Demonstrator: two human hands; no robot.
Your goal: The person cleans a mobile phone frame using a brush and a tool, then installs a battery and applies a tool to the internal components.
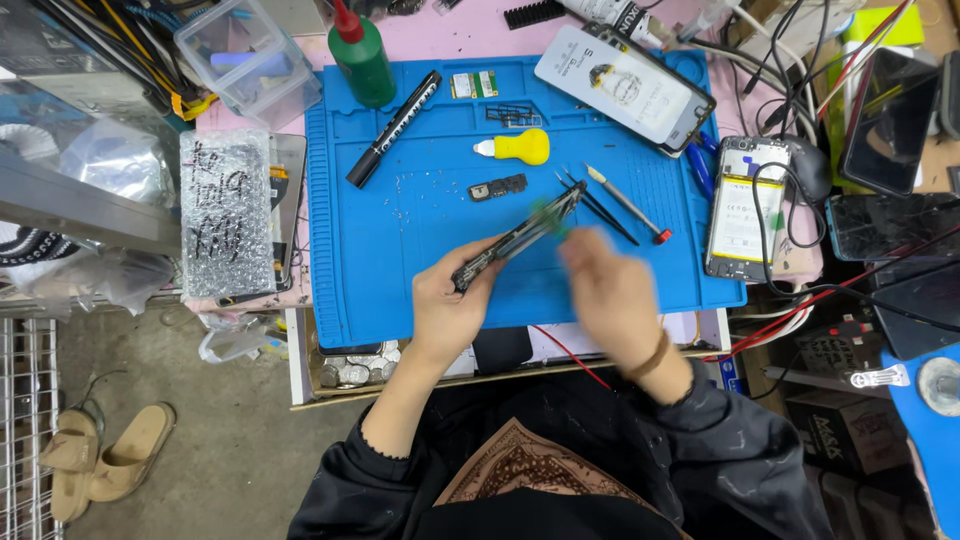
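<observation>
Both hands work over the blue silicone repair mat (400, 290). Left hand (445, 310) — fingers curled around the lower end of a dark, opened phone frame (520, 235), held edge-on and tilted above the mat's middle. Right hand (605, 290) — blurred, up against the frame's upper end; whether it pinches something I cannot tell, though a green smear shows by the fingertips.

On the mat, itemised:
- yellow bulb-handled tool (520, 147)
- black marker pen (393, 128)
- small black loose part (497, 187)
- black tweezers (600, 207)
- red-tipped screwdriver (630, 205)

Off the mat: green bottle with red nozzle (360, 60) at the top edge, open-backed phone showing its battery (743, 205) to the right.

Step in hand, as I judge it: working along the frame's edge, mid-disassembly. Next calls for a steady left grip and fine, controlled pressure from my right.
</observation>
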